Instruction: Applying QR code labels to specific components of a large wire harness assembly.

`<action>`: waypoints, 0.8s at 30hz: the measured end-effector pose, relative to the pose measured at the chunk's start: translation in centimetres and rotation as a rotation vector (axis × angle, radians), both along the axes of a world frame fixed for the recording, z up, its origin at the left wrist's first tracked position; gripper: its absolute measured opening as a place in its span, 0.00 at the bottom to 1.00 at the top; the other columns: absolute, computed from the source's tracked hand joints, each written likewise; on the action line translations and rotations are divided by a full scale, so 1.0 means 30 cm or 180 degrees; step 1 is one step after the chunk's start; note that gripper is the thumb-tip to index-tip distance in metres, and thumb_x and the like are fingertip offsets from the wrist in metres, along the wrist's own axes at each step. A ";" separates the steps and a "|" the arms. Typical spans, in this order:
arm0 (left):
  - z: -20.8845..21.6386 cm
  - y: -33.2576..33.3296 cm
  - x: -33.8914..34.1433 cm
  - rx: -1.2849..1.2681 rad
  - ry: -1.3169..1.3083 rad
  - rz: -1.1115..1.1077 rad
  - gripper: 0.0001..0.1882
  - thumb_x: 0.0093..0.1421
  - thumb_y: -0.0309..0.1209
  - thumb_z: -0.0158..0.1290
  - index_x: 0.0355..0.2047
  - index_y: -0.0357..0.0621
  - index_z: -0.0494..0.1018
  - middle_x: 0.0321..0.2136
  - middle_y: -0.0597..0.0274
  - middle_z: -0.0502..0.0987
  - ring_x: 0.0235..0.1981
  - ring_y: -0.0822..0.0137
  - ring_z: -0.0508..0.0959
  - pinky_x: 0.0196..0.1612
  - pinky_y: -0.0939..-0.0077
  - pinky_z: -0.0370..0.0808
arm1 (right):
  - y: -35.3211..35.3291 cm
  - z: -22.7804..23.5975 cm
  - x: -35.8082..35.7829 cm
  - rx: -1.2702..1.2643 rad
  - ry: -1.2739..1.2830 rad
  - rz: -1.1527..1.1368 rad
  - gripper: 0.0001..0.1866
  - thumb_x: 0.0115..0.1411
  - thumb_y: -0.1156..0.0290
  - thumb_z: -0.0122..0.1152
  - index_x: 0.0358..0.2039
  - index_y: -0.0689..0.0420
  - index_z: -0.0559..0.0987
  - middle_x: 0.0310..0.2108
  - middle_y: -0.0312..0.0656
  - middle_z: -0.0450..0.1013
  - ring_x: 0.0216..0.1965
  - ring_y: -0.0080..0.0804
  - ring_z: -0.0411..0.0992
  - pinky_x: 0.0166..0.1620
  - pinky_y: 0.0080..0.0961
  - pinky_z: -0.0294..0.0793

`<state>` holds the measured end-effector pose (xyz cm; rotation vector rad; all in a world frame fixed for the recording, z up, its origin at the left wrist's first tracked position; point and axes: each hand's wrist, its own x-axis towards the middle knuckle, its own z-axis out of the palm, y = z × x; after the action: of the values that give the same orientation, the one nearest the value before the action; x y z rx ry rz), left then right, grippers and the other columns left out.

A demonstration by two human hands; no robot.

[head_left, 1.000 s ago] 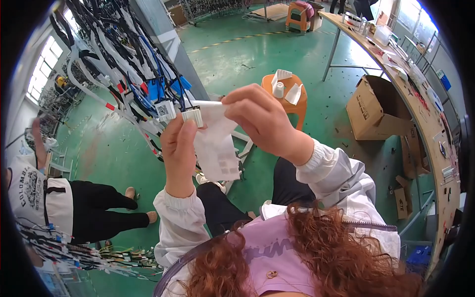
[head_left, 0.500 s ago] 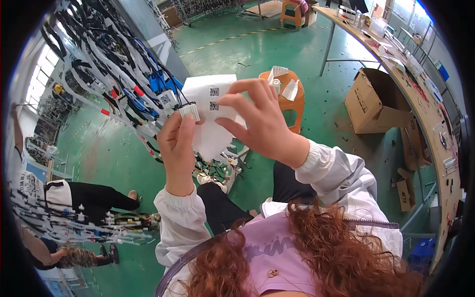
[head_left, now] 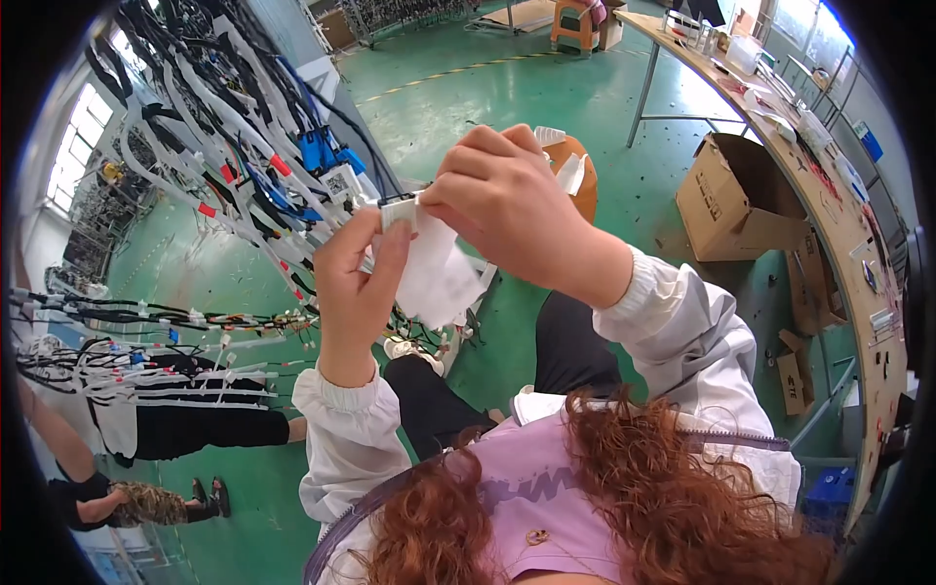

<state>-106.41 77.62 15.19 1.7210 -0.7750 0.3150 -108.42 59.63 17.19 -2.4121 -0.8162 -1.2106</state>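
My left hand [head_left: 353,275] pinches a small white connector [head_left: 398,213] between thumb and fingers. Dark wires [head_left: 369,146] run from it up toward the hanging bundle. Closed fingertips of my right hand [head_left: 517,200] meet at the connector's right edge; whatever they pinch is too small to make out. A white sheet [head_left: 439,285] hangs below and behind the connector, blurred, its upper part hidden by my hands. Just left of the connector, a white tag with a square printed code [head_left: 339,182] sits among the wires.
A thick wire harness [head_left: 210,112] with white, black and blue parts hangs at upper left. More harnesses [head_left: 171,327] cross the left side, near a person in black trousers [head_left: 205,429]. An orange stool [head_left: 587,203], a cardboard box [head_left: 726,210] and a long workbench [head_left: 829,185] stand right.
My right hand has moved left from above the sheet, its spread fingers closing at the connector. The sheet has swung lower. Harnesses and the person at left have shifted in view.
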 end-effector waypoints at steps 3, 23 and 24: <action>-0.006 0.001 0.008 -0.0062 0.0002 -0.0137 0.07 0.56 0.27 0.48 0.26 0.36 0.71 0.17 0.69 0.68 0.20 0.83 0.61 0.22 0.87 0.59 | -0.023 0.014 0.008 0.0114 0.0323 0.0260 0.03 0.45 0.73 0.61 0.22 0.54 0.76 0.21 0.32 0.69 0.32 0.28 0.67 0.37 0.25 0.58; 0.022 -0.090 -0.083 -0.0374 0.0003 0.0123 0.07 0.54 0.26 0.50 0.32 0.37 0.72 0.20 0.62 0.73 0.21 0.78 0.70 0.25 0.83 0.66 | 0.033 -0.003 -0.028 0.0313 -0.1947 -0.0350 0.14 0.34 0.68 0.57 0.26 0.52 0.75 0.27 0.30 0.66 0.34 0.28 0.64 0.37 0.26 0.55; 0.021 -0.091 -0.084 -0.0397 -0.0021 0.0129 0.07 0.54 0.26 0.50 0.32 0.37 0.72 0.19 0.62 0.73 0.21 0.77 0.70 0.25 0.82 0.66 | 0.034 -0.006 -0.027 0.0304 -0.1982 -0.0347 0.14 0.34 0.68 0.57 0.27 0.52 0.75 0.27 0.30 0.66 0.34 0.27 0.65 0.37 0.26 0.55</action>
<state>-108.93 74.89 15.83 1.6205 -0.7113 0.3889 -109.23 60.65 17.02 -2.0312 -0.7624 -2.0399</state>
